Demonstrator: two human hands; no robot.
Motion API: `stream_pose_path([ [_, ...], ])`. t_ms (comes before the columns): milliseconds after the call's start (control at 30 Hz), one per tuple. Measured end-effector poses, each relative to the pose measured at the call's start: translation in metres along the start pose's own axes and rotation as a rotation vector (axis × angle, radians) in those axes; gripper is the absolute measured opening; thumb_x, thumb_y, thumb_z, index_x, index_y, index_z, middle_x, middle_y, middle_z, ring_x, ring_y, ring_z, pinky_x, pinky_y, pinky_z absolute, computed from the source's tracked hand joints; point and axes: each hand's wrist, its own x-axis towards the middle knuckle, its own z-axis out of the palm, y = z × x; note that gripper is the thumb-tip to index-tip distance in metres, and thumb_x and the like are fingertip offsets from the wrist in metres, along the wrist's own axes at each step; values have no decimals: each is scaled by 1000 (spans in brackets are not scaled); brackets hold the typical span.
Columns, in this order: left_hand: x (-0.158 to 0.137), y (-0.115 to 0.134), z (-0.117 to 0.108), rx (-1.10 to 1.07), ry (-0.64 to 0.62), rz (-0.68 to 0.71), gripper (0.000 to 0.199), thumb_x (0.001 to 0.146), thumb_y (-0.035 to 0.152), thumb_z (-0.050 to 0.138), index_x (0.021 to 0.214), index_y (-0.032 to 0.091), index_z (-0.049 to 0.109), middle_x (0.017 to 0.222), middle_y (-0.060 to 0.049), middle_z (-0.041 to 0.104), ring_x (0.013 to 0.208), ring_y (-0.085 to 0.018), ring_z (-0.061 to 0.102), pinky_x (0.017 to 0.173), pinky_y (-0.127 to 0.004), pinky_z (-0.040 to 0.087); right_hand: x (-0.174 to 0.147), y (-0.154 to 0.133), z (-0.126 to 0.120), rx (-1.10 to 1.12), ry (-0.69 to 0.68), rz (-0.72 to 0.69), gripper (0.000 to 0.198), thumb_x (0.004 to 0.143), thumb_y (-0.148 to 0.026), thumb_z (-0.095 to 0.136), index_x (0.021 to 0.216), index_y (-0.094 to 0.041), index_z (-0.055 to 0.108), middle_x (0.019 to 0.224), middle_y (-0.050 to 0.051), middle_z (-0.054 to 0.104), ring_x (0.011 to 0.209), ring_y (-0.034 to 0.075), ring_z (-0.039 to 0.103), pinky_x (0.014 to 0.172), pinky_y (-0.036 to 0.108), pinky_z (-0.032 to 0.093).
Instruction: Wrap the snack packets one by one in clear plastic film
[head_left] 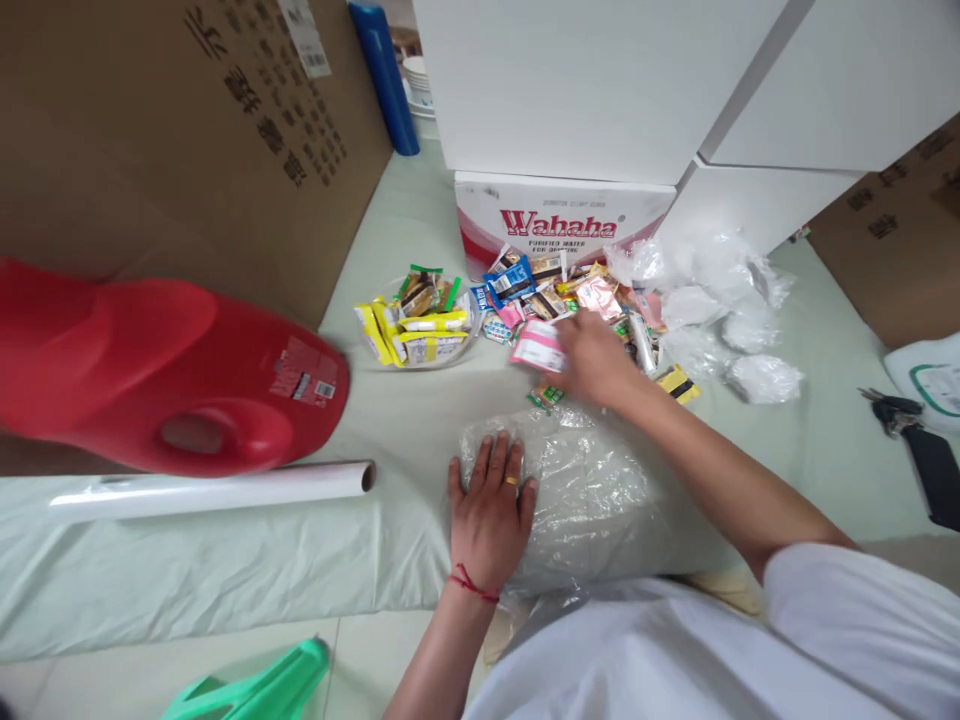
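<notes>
My left hand (489,515) lies flat with its fingers spread on a sheet of clear plastic film (585,480). Farther forward, my right hand (594,358) has its fingers closed on a pink and white snack packet (538,345). Just beyond it spreads a pile of wrapped snacks (547,285) in blue, pink, gold and brown. A small green packet (547,396) rests at the near side, by the film's edge. To the left of the pile stands a clear round container (466,340), with yellow packets (431,335) and green-edged brown snacks (420,292) inside.
Crumpled clear plastic bundles (720,300) sit right of the pile, before a Wahaha carton (562,220) and white boxes. At left are a red jug (247,430), a white roll (225,492) and a large cardboard box (172,150). Keys (892,410) lie far right.
</notes>
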Motion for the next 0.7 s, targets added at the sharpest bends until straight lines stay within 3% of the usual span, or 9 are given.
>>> stream_pose_path([
  [67,0,-1,0,-14,13,6,52,108,37,38,156,22,50,166,-10,43,155,-31,40,130,-64,12,-38,19,-12,116,68,-33,72,78,-53,86,134,-16,62,122,17,57,114,37,54,96,48,49],
  [167,-1,-3,2,-50,51,15,51,109,32,33,157,22,48,164,-8,45,155,-29,40,131,-61,10,-96,28,-19,288,-47,-236,83,77,-57,87,145,-21,55,121,14,57,109,34,53,94,47,48],
  [333,-3,-9,6,-142,95,5,54,109,26,29,162,23,40,162,-7,50,154,-25,42,133,-56,10,-158,10,6,297,-200,-352,78,85,-59,80,148,-20,55,125,16,58,110,33,50,97,50,45],
  [533,-3,-9,5,-154,103,5,51,109,26,31,158,24,46,161,-7,51,153,-25,43,132,-55,12,-165,9,51,246,-164,-383,83,86,-61,77,152,-18,51,133,19,60,122,37,50,105,56,42],
  [633,-1,-6,4,-106,82,3,50,109,30,34,155,23,51,161,-8,50,153,-28,44,130,-59,14,-150,21,41,343,-74,-451,76,90,-61,73,150,-19,52,141,19,58,134,36,49,112,54,41],
  [700,0,-5,4,-78,71,4,50,109,31,34,155,22,51,162,-8,50,153,-29,44,129,-60,16,-128,41,23,411,68,-364,53,100,-51,62,143,-20,58,137,17,61,128,31,56,108,48,47],
])
